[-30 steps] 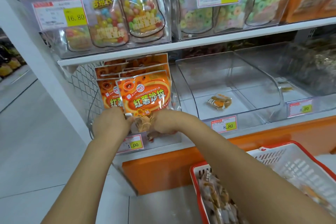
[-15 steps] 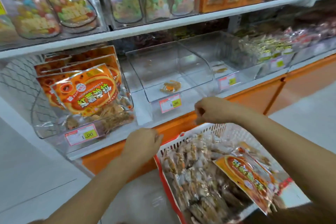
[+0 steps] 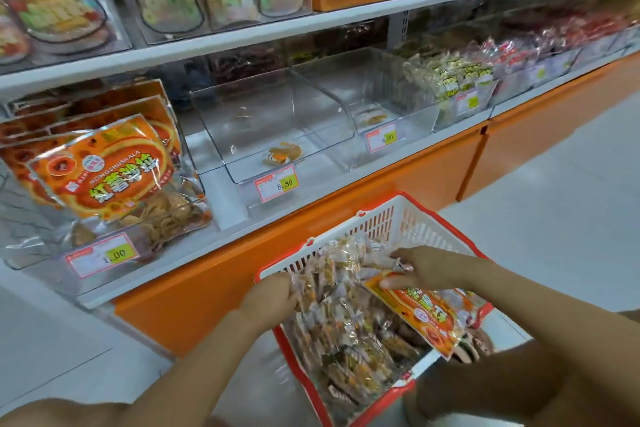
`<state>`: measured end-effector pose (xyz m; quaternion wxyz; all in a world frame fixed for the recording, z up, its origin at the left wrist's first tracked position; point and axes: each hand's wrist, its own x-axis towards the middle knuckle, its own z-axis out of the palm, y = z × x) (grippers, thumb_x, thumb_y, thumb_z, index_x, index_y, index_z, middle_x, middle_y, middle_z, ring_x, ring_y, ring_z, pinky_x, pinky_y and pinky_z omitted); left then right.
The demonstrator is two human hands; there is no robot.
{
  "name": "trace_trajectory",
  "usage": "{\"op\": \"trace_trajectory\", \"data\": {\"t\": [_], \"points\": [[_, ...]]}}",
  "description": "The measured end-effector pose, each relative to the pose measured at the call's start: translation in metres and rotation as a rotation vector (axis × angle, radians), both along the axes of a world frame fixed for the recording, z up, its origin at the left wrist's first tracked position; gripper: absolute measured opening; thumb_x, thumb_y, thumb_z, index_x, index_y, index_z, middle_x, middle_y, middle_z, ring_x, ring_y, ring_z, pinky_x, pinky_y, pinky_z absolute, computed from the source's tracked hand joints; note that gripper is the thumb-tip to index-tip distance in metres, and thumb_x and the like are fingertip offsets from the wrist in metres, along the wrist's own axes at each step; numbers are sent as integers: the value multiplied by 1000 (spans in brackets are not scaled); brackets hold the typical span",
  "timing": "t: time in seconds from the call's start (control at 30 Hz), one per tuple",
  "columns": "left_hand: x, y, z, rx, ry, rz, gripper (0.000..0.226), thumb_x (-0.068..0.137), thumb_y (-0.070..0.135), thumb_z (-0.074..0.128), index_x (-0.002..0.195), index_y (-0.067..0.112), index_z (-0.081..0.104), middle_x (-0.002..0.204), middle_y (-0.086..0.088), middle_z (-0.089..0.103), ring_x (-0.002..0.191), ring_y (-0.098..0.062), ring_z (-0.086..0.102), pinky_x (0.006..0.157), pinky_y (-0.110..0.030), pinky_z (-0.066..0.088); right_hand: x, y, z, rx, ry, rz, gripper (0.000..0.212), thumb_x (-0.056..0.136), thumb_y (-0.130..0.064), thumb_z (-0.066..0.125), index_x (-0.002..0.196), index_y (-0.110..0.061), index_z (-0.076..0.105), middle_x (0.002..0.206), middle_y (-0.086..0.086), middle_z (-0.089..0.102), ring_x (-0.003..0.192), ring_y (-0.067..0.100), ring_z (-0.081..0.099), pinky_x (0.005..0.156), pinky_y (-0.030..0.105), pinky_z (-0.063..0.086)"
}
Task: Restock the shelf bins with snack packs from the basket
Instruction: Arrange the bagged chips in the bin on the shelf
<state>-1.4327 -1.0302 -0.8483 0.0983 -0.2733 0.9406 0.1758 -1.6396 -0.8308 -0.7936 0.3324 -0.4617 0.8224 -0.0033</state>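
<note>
Hands [image 3: 268, 302] [image 3: 427, 267] on packs [image 3: 346, 326], basket [image 3: 367, 227], pale floor [image 3: 561, 218]

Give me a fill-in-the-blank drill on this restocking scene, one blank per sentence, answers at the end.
The left hand and the right hand are both in the ___.
The clear bin beside the shelved orange packs holds only ___ small pack.
The right hand touches an ___ pack lying on the clear-wrapped packs.
That bin's price tag reads ___.

Missing words: basket; one; orange; 8.80
</note>
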Motion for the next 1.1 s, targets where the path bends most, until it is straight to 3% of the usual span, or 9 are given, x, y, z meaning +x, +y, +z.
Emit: {"op": "trace_trajectory", "data": {"t": [0.1, 0.23, 0.33, 0.4, 0.5, 0.7, 0.9, 1.0, 1.1], "points": [[-1, -2, -1, 18, -12, 17, 23, 96, 23, 45, 73, 19, 45, 72, 4, 45, 62, -8, 43, 51, -20, 31, 19, -5, 4, 125, 55, 27, 117, 62, -89, 46, 150, -14, 24, 150, 6, 36, 134, 25, 40, 110, 41, 35], [-3, -5, 0, 31, -40, 27, 22, 95, 23, 46, 74, 17, 48, 71, 1, 48, 60, -9, 43, 50, -19, 32, 35, -13, 0, 205, 314, 108, 31, 95, -35, 49, 100, -6, 61, 89, 3, 59, 77, 18, 59, 72, 32, 53], [-2, -7, 2, 71, -39, 22, 22, 95, 24, 47, 75, 16, 50, 71, 0, 49, 60, -11, 43, 51, -20, 33, 46, -20, 6, 281, 359, 161, 52, 93, -55, 45, 64, -12, 44, 65, -1, 43, 58, 15, 44, 56, 27, 43], [-1, -7, 3, 90, -33, 12, 23, 95, 24, 46, 74, 14, 50, 72, -2, 48, 61, -13, 43, 51, -20, 32, 53, -21, 3, 311, 337, 158, 62, 82, -71, 47, 69, -11, 49, 72, 1, 50, 68, 19, 53, 63, 30, 47], [0, -8, 5, 111, -30, 8, 22, 95, 22, 47, 75, 14, 52, 72, -3, 48, 61, -13, 42, 50, -20, 32, 65, -22, 0, 328, 367, 112, 38, 93, -45, 52, 100, -10, 63, 92, 3, 59, 83, 21, 57, 74, 31, 50], [-8, -14, 31, 127, 8, 26, 13, 90, 28, 59, 92, 16, 63, 84, 4, 58, 73, -10, 54, 63, -23, 42, 48, -35, 35, 145, 550, 103, 19, 96, -18, 47, 107, -9, 59, 106, 5, 63, 91, 19, 62, 71, 27, 49], [-5, -11, 107, 372, 210, -96, 90, 68, 51, 79, 144, 30, 36, 142, 16, 44, 130, -2, 42, 103, -20, 34, 17, -42, 143, -53, 324, 239, 22, 97, -29, 50, 85, -16, 62, 73, -3, 57, 66, 12, 52, 57, 28, 39], [2, -8, 143, 602, 336, -122, 64, 71, 33, 80, 129, 32, 52, 130, 17, 56, 116, 9, 51, 96, -8, 37, 20, -55, 179, -242, 88, 285, 26, 92, -35, 59, 89, -10, 67, 84, 9, 70, 76, 26, 65, 73, 38, 52], [14, -11, 159, 764, 410, -35, 20, 80, 17, 72, 99, 15, 68, 93, 10, 74, 81, 2, 67, 70, -10, 48, 27, -78, 199, -401, -236, 244, 21, 88, -27, 62, 92, -8, 69, 89, 10, 74, 80, 26, 71, 78, 39, 58]]}}
